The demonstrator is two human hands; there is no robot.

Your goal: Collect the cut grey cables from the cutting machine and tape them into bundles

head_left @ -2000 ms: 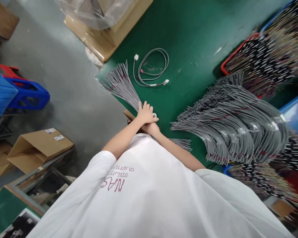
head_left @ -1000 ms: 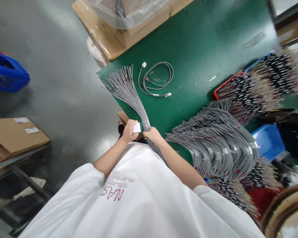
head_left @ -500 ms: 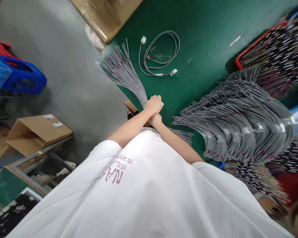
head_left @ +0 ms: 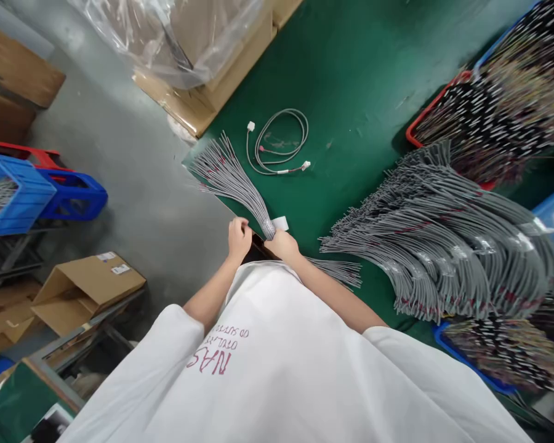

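A bundle of thin grey cables (head_left: pixel 242 184) fans out toward the corner of the green table, with dark red marks near its far ends. My right hand (head_left: pixel 284 246) is closed around its gathered part, where a shiny clear band wraps the cables. A small white piece (head_left: pixel 281 223) sticks out beside that hand; its kind is unclear. The near ends of the cables (head_left: pixel 337 271) come out below my right forearm. To the left of the bundle and apart from it, my left hand (head_left: pixel 240 239) is closed with curled fingers, and whatever is in them is hidden.
A coiled grey cable (head_left: pixel 277 169) with white connectors lies on the green table (head_left: pixel 351 111). Several banded cable bundles (head_left: pixel 443 234) are stacked to the right, near a red-rimmed bin (head_left: pixel 425 117) of wires. A cardboard box (head_left: pixel 207 104) with plastic stands at the far edge.
My hands, crossed over each other at the bundle before, are now apart. My left hand has moved left, off the bundle, while the right keeps hold. The view has shifted too.
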